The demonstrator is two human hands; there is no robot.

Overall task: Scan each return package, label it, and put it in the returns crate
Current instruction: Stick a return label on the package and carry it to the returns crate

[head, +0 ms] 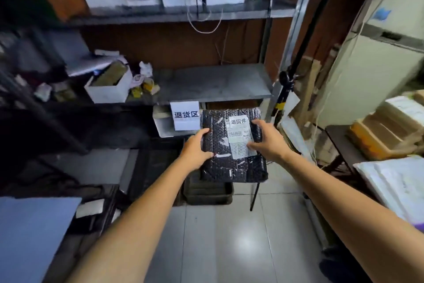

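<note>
Below the steel shelf (218, 85), left hand (196, 147) and right hand (269, 140) grip the black package (229, 169) beside a sign (185, 115).

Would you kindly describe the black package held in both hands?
The flat, rectangular black bubble-wrap package is held label-up in the air. Its glossy, dimpled skin carries white tape scraps, a white sticker reading 退回件 and a barcoded shipping label below it. The left hand grips its left edge; the right hand grips its right edge, thumb on the shipping label.
</note>
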